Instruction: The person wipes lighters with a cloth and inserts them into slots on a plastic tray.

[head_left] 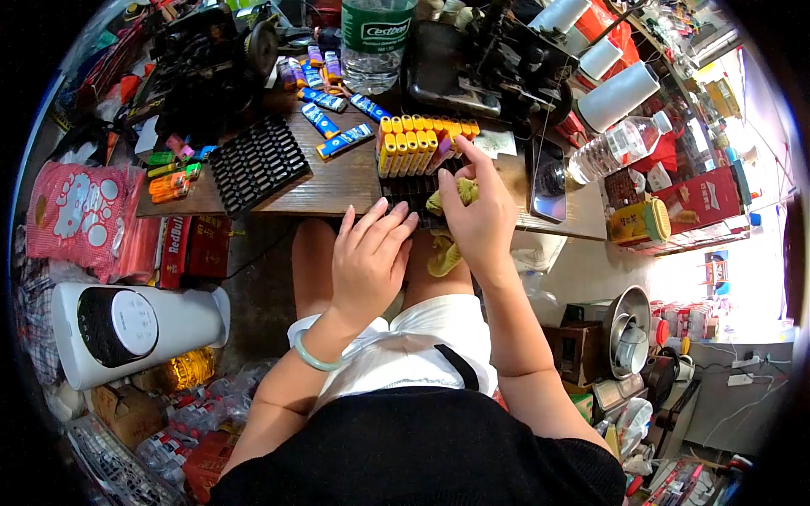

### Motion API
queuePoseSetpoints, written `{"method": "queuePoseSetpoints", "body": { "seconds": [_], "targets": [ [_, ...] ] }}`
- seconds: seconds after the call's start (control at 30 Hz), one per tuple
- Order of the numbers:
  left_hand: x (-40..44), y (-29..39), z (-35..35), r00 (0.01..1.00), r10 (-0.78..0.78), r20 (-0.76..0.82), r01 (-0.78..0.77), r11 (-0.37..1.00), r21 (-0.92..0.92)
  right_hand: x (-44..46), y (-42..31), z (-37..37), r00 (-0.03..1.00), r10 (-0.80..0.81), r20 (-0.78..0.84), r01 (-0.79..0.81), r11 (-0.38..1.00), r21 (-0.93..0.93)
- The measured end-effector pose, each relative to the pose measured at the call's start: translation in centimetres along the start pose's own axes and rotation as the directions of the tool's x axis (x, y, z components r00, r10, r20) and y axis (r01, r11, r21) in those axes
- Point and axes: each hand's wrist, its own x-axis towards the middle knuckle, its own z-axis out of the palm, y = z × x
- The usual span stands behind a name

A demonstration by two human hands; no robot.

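A black slotted tray (407, 187) at the table's front edge holds rows of upright yellow-topped lighters (405, 145). At its right end my right hand (483, 211) has its thumb and index finger around a tilted purple lighter (445, 146); the exact contact is partly hidden. Below that hand, a yellow-green cloth (445, 255) hangs over the edge. My left hand (369, 263) lies palm down by the tray's near left side, its fingers stretched out and holding nothing. Loose blue lighters (344, 141) lie behind the tray.
Left on the table are another black slotted tray (260, 164) and several colourful lighters (171, 181). A large water bottle (375, 46) stands behind, near dark machinery (515, 59). To the right are a phone (548, 181), a clear bottle (620, 148) and white thread cones (618, 95).
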Motion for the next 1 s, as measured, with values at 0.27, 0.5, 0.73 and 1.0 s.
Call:
{"method": "queuePoseSetpoints", "body": {
  "seconds": [0.27,0.5,0.73,1.0],
  "targets": [
    [0.0,0.1,-0.1,1.000,-0.010,0.014,0.010,1.000,-0.018,0.1,-0.4,0.1,0.996,-0.072,0.048,0.075,0.995,-0.068],
    [1.4,-0.3,-2.4,0.999,-0.011,0.047,0.018,0.989,-0.148,-1.1,-0.5,-0.7,0.997,0.081,0.005,-0.081,0.993,0.084],
    [9.4,-4.9,-7.2,1.000,0.012,-0.003,-0.012,0.999,0.038,-3.3,0.9,-3.2,0.888,0.418,0.189,-0.425,0.594,0.683],
    [19.0,-15.0,-2.3,0.936,-0.203,0.288,-0.099,0.631,0.769,-5.7,1.0,-5.7,0.733,0.501,0.461,-0.548,0.032,0.836]
  ]
}}
